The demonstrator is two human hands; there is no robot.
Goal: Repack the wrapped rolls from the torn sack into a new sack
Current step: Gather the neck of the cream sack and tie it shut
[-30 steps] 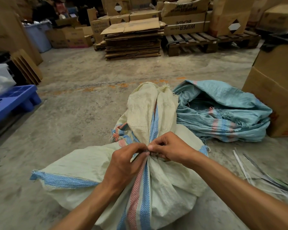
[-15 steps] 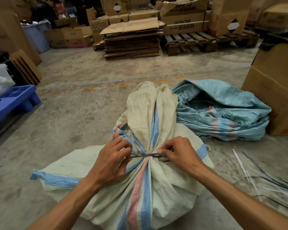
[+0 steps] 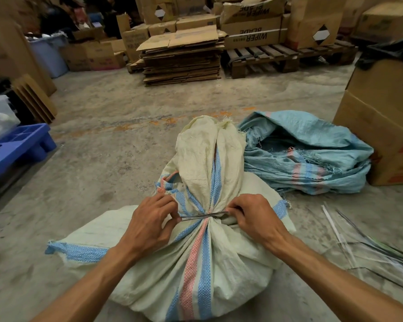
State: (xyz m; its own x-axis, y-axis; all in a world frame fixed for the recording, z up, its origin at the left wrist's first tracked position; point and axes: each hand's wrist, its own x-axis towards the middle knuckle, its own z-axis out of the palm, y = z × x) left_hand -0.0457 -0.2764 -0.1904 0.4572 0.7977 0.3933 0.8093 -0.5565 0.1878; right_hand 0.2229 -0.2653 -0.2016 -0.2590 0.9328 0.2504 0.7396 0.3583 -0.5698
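Observation:
A full cream woven sack (image 3: 230,256) with blue and pink stripes lies on the concrete floor in front of me, its neck bunched and its loose top flopped away from me. A thin dark strap (image 3: 204,216) runs tight across the neck. My left hand (image 3: 149,225) pinches the strap's left end and my right hand (image 3: 254,217) pinches its right end, one on each side of the neck. Behind and to the right lies the crumpled, frayed light-blue sack (image 3: 312,156), flat and slack. No wrapped rolls are visible; the cream sack hides its contents.
Loose plastic strips (image 3: 368,249) lie on the floor at right. Large cardboard boxes (image 3: 382,126) stand close on the right. A blue plastic pallet (image 3: 16,149) is at left. Flattened cardboard (image 3: 182,59), wooden pallets (image 3: 265,56) and more boxes line the back.
My hands, first together at the sack's neck, have moved apart sideways, drawing the strap taut across it. The sacks have not shifted.

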